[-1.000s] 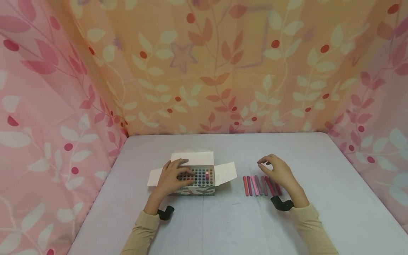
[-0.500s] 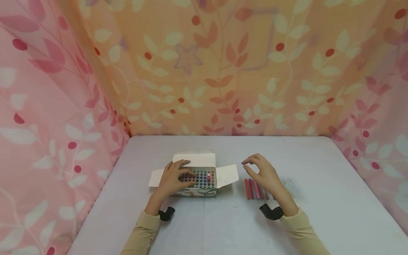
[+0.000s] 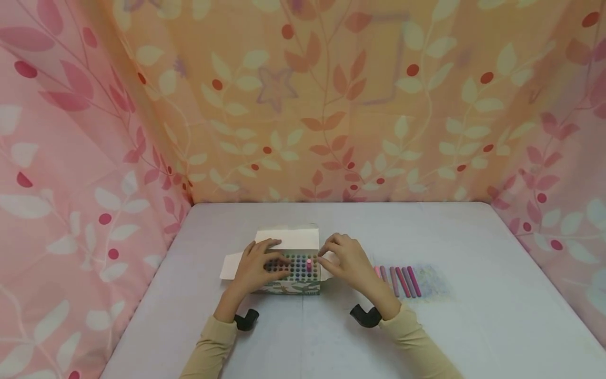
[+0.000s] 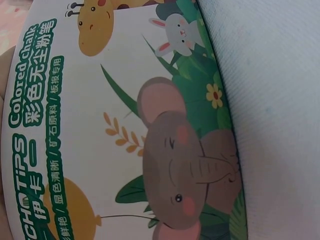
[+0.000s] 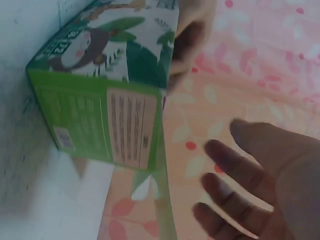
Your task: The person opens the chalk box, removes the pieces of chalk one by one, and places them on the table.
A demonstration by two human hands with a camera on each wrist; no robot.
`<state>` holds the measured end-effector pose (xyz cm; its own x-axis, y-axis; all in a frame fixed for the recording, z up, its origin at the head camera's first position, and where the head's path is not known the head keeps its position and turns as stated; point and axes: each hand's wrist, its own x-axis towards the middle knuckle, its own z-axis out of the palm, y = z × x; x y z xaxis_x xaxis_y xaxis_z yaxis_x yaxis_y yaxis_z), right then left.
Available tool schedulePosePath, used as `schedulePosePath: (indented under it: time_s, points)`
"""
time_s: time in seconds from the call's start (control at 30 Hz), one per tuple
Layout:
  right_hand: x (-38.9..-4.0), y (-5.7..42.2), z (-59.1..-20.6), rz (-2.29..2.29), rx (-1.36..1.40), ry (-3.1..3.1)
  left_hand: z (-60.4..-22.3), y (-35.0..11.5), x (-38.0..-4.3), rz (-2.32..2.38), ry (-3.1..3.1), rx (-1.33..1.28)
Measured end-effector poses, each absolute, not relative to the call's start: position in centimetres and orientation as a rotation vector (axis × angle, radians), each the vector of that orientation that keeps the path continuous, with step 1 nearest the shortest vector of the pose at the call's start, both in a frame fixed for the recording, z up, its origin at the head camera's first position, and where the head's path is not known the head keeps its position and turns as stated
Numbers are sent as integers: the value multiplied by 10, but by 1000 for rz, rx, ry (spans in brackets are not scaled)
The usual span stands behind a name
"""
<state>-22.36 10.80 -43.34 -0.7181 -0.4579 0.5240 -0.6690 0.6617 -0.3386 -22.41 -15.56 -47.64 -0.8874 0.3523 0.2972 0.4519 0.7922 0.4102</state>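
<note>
An opened box of colored chalk (image 3: 295, 288) stands on the table, its top showing rows of chalk ends. One pink chalk stick (image 3: 309, 265) pokes up above the others near the right end. My left hand (image 3: 255, 267) rests on the box's left part, fingers spread over the top. In the left wrist view, the printed chalk box (image 4: 170, 150) fills most of the picture. My right hand (image 3: 347, 260) hovers at the box's right end, over the side flap; its fingers and thumb are apart with nothing between them, as the right wrist view (image 5: 245, 185) confirms.
Several red, pink and purple chalk sticks (image 3: 402, 281) lie in a row right of the box, partly behind my right forearm. Bluish chalk smudges (image 3: 435, 281) mark the table (image 3: 293, 342) there. A patterned curtain (image 3: 322, 116) closes off the back and sides.
My right hand has moved left from above the loose chalk row to the box's right end. The left hand has stayed on the box.
</note>
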Motion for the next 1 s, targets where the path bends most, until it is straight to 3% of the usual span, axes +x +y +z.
schedulePosePath:
  time_s: [1.0]
  points:
    - [-218, 71, -453, 502, 731, -2621, -480, -157, -227, -695, -2773, -614]
